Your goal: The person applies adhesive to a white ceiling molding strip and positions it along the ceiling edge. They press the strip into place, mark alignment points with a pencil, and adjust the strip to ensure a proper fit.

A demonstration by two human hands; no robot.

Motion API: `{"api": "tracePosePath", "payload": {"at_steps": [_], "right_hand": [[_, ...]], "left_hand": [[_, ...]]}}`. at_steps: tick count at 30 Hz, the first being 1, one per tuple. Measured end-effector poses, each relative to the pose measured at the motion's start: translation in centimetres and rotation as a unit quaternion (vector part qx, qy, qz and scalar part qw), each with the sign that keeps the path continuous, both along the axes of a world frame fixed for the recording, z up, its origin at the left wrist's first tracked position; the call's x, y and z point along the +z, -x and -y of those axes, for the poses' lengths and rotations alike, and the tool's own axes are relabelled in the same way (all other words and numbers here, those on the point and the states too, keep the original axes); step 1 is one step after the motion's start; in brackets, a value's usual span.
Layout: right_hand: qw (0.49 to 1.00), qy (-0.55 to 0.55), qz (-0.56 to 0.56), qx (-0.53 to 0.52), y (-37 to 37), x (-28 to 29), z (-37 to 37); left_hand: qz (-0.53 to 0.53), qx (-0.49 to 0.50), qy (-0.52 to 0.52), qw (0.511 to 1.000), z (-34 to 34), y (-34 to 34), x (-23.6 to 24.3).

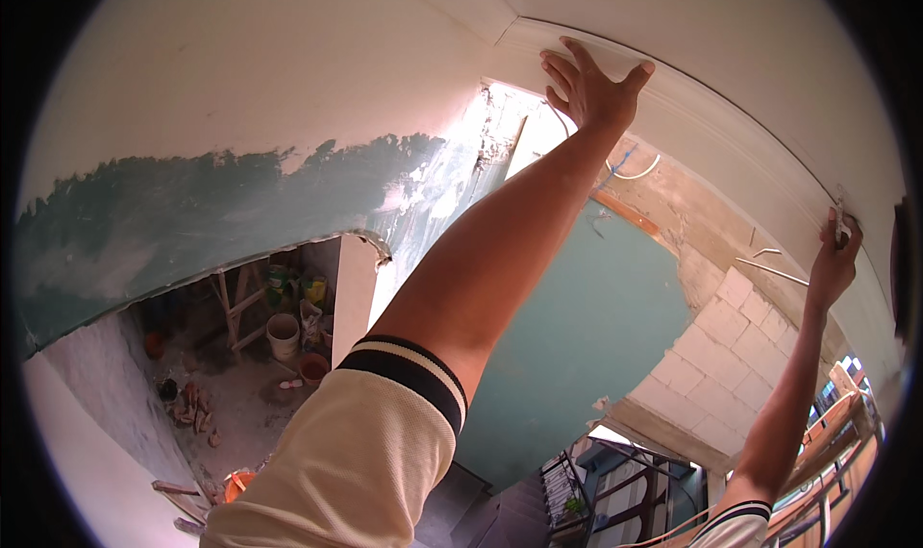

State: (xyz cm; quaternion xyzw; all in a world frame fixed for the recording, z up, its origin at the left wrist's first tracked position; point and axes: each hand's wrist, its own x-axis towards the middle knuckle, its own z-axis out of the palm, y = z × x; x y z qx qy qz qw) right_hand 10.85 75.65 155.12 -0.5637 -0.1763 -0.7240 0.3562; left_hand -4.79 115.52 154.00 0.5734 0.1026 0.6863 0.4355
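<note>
A long white cornice moulding (711, 111) runs along the top of the wall, with a thin dark line between it and the white ceiling (731, 19). My left hand (598, 91) reaches up with fingers spread, its palm side against the moulding close to its left end. Farther right, my right hand (836, 260) is raised to the same moulding, fingers closed round a small whitish, metallic-looking piece (841, 223). Its kind is too small to make out. The tip of that piece is by the dark line.
A green wall (577, 336) and bare pale blocks (721, 346) stand beyond my arms. Loose wires and a rod (772, 272) stick out below the moulding. Down left, a white bucket (283, 336) and rubble (197, 409) lie on the floor. Railings (625, 500) show below.
</note>
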Motion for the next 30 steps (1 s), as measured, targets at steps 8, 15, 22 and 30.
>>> {"api": "tracePosePath", "payload": {"at_steps": [8,15,22,30], "right_hand": [[0.877,-0.257,-0.02,0.405,-0.4,-2.3,10.2],[0.824,-0.272,-0.128,0.48,-6.4,-0.3,14.4],[0.967,0.039,-0.066,0.243,-16.5,0.9,26.1],[0.949,-0.009,-0.118,0.292,-14.6,0.5,23.6]], "left_hand": [[0.009,-0.03,-0.023,0.999,-0.4,0.5,0.1],[0.042,-0.02,-0.03,0.998,-0.6,0.3,0.0],[0.089,-0.089,0.002,0.992,-0.7,0.6,0.5],[0.068,-0.107,0.035,0.991,0.4,1.8,1.4]]}}
